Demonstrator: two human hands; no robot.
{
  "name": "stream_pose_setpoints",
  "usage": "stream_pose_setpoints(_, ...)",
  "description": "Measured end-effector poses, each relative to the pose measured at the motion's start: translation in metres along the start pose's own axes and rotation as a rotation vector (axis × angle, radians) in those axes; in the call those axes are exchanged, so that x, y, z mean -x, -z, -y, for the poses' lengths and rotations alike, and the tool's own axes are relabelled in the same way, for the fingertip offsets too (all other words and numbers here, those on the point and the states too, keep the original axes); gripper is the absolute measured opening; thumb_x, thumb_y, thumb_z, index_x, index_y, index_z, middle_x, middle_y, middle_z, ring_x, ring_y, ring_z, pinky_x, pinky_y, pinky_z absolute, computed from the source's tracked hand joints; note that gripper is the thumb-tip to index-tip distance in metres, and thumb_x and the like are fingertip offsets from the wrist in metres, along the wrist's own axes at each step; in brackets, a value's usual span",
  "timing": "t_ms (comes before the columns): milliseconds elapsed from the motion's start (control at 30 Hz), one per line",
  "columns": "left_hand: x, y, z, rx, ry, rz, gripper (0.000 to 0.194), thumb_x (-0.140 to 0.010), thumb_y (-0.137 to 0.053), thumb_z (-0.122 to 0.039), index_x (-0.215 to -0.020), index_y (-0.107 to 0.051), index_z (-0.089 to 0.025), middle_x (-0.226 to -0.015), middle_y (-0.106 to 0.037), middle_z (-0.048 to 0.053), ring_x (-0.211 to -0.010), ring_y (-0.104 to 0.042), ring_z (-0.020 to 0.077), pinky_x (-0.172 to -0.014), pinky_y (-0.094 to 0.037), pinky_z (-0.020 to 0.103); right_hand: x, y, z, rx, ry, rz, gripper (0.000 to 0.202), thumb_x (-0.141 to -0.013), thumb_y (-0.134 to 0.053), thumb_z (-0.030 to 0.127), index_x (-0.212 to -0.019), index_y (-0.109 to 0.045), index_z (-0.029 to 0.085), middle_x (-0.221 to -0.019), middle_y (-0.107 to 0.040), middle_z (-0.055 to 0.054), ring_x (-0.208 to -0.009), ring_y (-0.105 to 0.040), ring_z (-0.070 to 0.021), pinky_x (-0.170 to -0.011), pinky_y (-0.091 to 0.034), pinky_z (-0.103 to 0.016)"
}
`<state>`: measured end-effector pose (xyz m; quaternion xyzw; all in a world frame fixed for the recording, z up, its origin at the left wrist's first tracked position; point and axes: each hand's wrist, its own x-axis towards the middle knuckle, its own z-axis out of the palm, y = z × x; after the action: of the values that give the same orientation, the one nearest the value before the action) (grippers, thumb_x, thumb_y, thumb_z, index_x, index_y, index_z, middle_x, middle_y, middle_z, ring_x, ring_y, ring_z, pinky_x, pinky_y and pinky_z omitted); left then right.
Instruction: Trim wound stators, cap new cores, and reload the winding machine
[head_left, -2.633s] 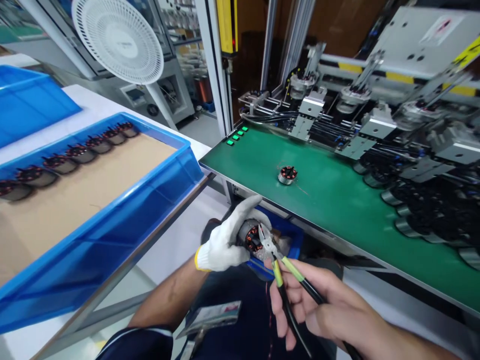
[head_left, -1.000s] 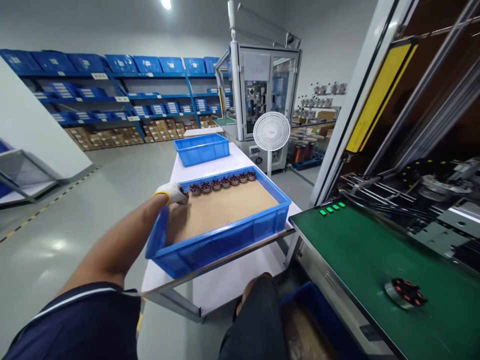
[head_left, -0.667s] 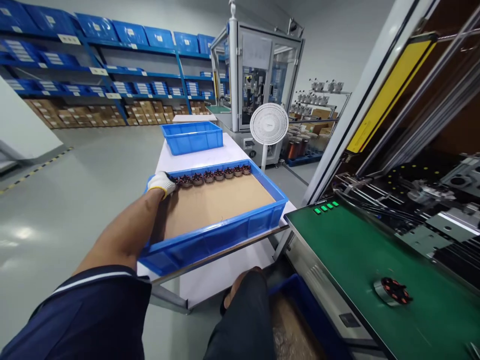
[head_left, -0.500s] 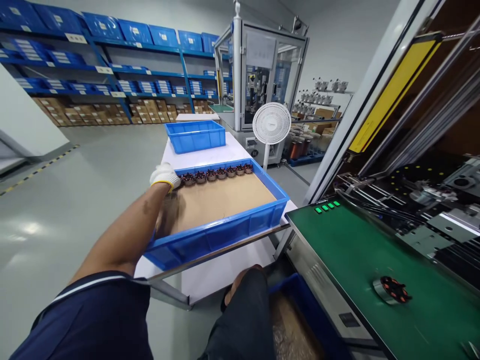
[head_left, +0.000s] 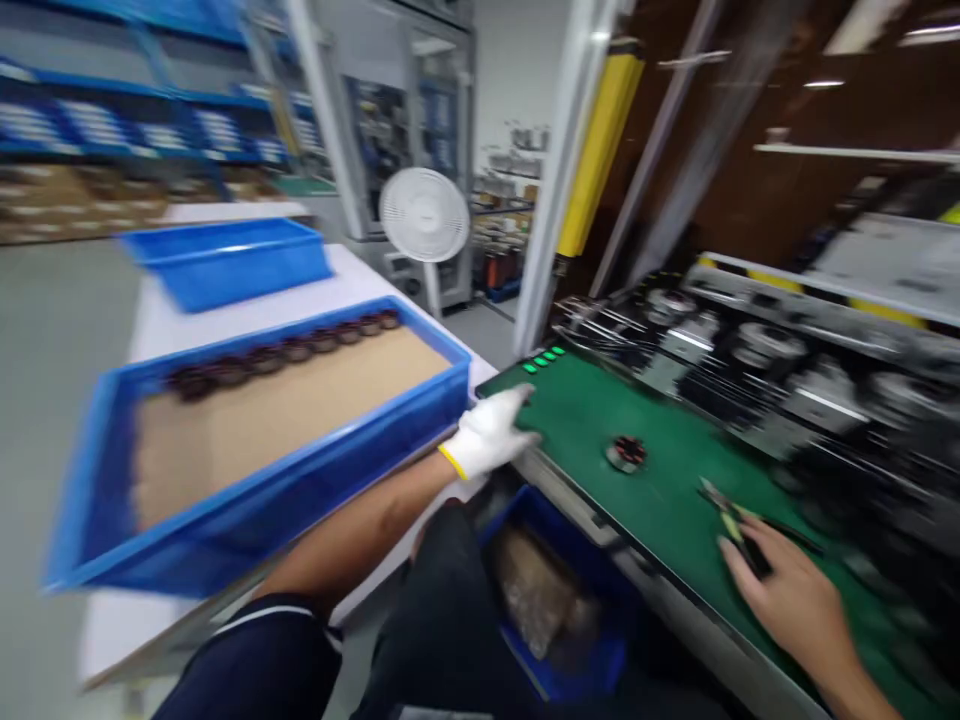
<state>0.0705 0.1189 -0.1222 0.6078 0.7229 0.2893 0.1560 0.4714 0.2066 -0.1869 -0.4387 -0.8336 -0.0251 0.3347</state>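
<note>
My left hand, in a white glove with a yellow cuff, is at the near left edge of the green bench top. Its fingers are apart and nothing is in them. A round motor part with a silver rim and copper windings lies on the green surface, to the right of that hand. Farther right, my bare right hand has its fingers on the dark and yellow-green handles of a pair of pliers, whose jaws point away to the left.
A blue tray lined with cardboard holds a row of similar motor parts. Behind it stand another blue bin and a white fan. Machinery borders the bench's far side. A blue bin sits below.
My left hand has left the row in the tray and moved right to the bench edge. The view has turned right. My right hand and the pliers have come into view.
</note>
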Motion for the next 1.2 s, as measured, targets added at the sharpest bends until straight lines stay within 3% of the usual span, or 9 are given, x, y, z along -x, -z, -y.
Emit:
stream_pose_setpoints(100, -0.064, -0.029, -0.01, 0.06, -0.08, 0.221, 0.104, -0.068, -0.082, -0.036, -0.158, -0.031, -0.021, -0.144, -0.063, 0.012, -0.129, -0.063, 0.0306, -0.107, -0.05, 0.04, 0.012, -0.003, -0.01, 0.059, -0.05, 0.041, 0.041, -0.091, -0.047, 0.05, -0.091, -0.073, 0.018, -0.107, -0.076, -0.018, -0.101, -0.073, -0.0345, -0.092, -0.06, -0.053)
stream_pose_setpoints(200, -0.098, -0.055, -0.024, 0.058, -0.173, 0.382, 0.114, -0.058, -0.086, -0.034, -0.158, -0.031, -0.027, -0.147, -0.061, 0.008, -0.137, -0.056, 0.033, -0.112, -0.045, 0.042, 0.013, -0.009, -0.019, 0.083, -0.114, 0.079, 0.039, -0.091, -0.05, 0.046, -0.097, -0.074, 0.016, -0.116, -0.075, -0.017, -0.11, -0.071, -0.0322, -0.101, -0.057, -0.05)
stream_pose_setpoints(333, -0.106, -0.085, -0.047, 0.108, -0.245, 0.474, 0.117, -0.055, -0.088, -0.033, -0.158, -0.032, -0.031, -0.145, -0.064, 0.003, -0.139, -0.054, 0.0309, -0.117, -0.039, 0.042, 0.015, -0.01, -0.019, 0.051, -0.141, 0.107, 0.038, -0.091, -0.052, 0.044, -0.103, -0.074, 0.015, -0.12, -0.074, -0.019, -0.115, -0.069, -0.0328, -0.105, -0.054, -0.052)
stream_pose_setpoints(500, -0.104, -0.109, -0.065, 0.254, -0.231, 0.418, 0.11, -0.056, -0.087, -0.029, -0.154, -0.037, -0.023, -0.136, -0.069, 0.009, -0.133, -0.059, 0.0328, -0.116, -0.042, 0.046, 0.013, -0.01, -0.018, 0.012, -0.133, 0.092, 0.038, -0.091, -0.053, 0.044, -0.099, -0.074, 0.014, -0.118, -0.074, -0.021, -0.112, -0.07, -0.0349, -0.101, -0.056, -0.053)
stream_pose_setpoints(667, -0.06, -0.093, -0.069, 0.491, -0.29, 0.27, 0.108, -0.068, -0.074, -0.016, -0.158, -0.014, -0.016, -0.146, -0.059, 0.015, -0.129, -0.063, 0.024, -0.112, -0.048, 0.037, 0.007, 0.008, 0.001, -0.008, -0.147, -0.061, 0.038, -0.094, -0.054, 0.044, -0.106, -0.072, 0.014, -0.119, -0.073, -0.021, -0.113, -0.07, -0.0341, -0.103, -0.055, -0.054)
stream_pose_setpoints(800, 0.01, -0.067, -0.061, 0.686, -0.434, 0.065, 0.095, -0.077, -0.075, -0.018, -0.157, -0.025, -0.03, -0.137, -0.066, 0.007, -0.124, -0.065, 0.0241, -0.105, -0.055, 0.039, 0.013, 0.041, 0.073, -0.152, -0.028, -0.156, 0.043, -0.093, -0.068, 0.042, -0.126, -0.065, 0.015, -0.125, -0.071, -0.017, -0.117, -0.068, -0.0301, -0.104, -0.054, -0.048)
stream_pose_setpoints(967, 0.067, -0.052, -0.054, 0.685, -0.695, 0.029, 0.096, -0.08, -0.076, -0.013, -0.158, -0.028, -0.043, -0.143, -0.063, 0.004, -0.122, -0.067, 0.0251, -0.107, -0.055, 0.045, 0.024, 0.062, 0.162, -0.34, 0.174, -0.024, 0.029, -0.093, -0.071, 0.024, -0.12, -0.066, 0.014, -0.096, -0.074, -0.012, -0.084, -0.069, -0.0215, -0.076, -0.058, -0.035)
stream_pose_setpoints(1067, 0.077, -0.053, -0.052, 0.629, -0.725, -0.019, 0.097, -0.079, -0.075, -0.011, -0.16, -0.028, -0.039, -0.141, -0.063, 0.006, -0.118, -0.068, 0.026, -0.105, -0.057, 0.047, 0.027, 0.061, 0.174, -0.307, 0.225, -0.052, 0.022, -0.093, -0.06, 0.003, -0.109, -0.069, 0.014, -0.084, -0.072, -0.008, -0.072, -0.063, -0.0168, -0.065, -0.053, -0.031)
stream_pose_setpoints(1200, 0.083, -0.058, -0.052, 0.6, -0.739, -0.052, 0.094, -0.078, -0.071, -0.008, -0.159, -0.031, -0.032, -0.138, -0.065, 0.01, -0.116, -0.069, 0.0267, -0.102, -0.059, 0.046, 0.027, 0.062, 0.169, -0.221, 0.273, -0.201, 0.013, -0.089, -0.065, 0.0, -0.095, -0.067, 0.012, -0.077, -0.069, -0.007, -0.069, -0.06, -0.017, -0.062, -0.052, -0.032)
